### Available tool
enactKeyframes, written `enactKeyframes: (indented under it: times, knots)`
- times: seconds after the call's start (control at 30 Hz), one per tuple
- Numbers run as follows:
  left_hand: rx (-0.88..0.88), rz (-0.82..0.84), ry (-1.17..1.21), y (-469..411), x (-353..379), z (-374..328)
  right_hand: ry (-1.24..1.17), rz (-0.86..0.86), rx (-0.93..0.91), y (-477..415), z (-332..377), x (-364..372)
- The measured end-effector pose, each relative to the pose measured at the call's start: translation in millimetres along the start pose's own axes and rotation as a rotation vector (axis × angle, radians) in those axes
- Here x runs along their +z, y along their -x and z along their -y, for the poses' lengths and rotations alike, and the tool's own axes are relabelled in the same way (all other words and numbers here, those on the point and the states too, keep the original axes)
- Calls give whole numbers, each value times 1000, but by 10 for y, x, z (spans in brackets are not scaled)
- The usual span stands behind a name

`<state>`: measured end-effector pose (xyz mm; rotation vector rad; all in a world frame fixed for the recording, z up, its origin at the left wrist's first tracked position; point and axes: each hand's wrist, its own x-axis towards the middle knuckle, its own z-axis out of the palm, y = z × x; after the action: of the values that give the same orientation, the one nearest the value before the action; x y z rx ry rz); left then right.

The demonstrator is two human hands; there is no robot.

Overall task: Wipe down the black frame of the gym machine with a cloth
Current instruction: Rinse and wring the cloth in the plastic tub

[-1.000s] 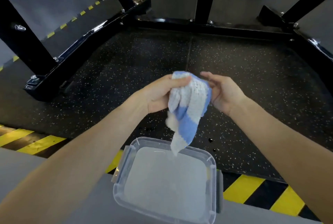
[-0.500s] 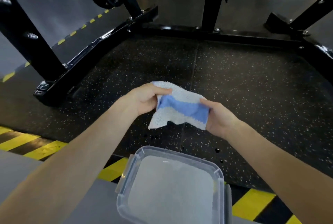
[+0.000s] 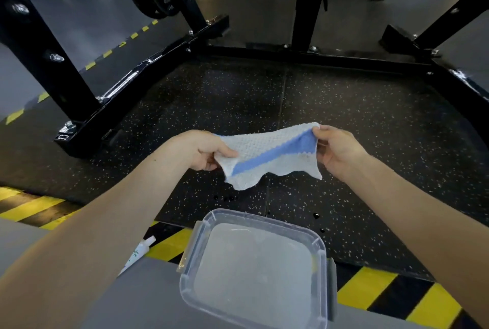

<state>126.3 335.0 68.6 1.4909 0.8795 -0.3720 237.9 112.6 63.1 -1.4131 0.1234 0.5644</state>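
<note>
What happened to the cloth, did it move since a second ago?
Yes. The cloth dangled bunched over the tub; now the left hand and right hand stretch it wide, farther from the tub, above the mat.

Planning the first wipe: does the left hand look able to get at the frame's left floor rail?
Probably yes: only speckled mat lies between the left hand and the floor rail. It shares the cloth with the right hand, and a lean seems needed.

Cloth (image 3: 267, 155) between left hand (image 3: 203, 150) and right hand (image 3: 337, 148)
</note>
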Motion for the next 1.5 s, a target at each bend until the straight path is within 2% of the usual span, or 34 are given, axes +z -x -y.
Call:
enactKeyframes:
  times: [0.13, 0.3, 0.4, 0.47, 0.57, 0.8, 0.93, 1.0, 1.13, 1.2, 1.37, 1.5]
  knots:
    - [10, 30, 78, 132, -53, -1, -58, -79, -38, 60, 99, -91]
    - [294, -134, 276, 148, -4, -30, 25, -156, -85, 159, 178, -136]
    - [364, -208, -6, 216, 53, -43, -4, -171, -96, 198, 230, -141]
    - [416, -356, -235, 244, 91, -38, -69, -154, -99, 231, 263, -140]
    - [491, -513, -331, 238, 90, -4, -150, -86, -93, 261, 298, -157]
    - [517, -378, -169, 322, -89, 3, 67, 36, -192, 359, 315, -189]
    - [574, -374, -60, 313, -147, 18, 224, -27, -286, 362, 336, -190]
    - [626, -385, -54, 333, -150, 13, 240, -74, -222, 328, 329, -186]
    - [719, -409, -91, 364, -121, -28, 49, -12, 168, 353, 260, -167]
    - [758, -421, -129, 371, -96, -39, 2, 13, 272, 370, 224, -164]
    - [779, -449, -185, 356, -98, -40, 82, 87, 297, 390, 234, -97]
    - [773, -490, -208, 352, -166, -33, 197, 78, 161, 384, 255, -84]
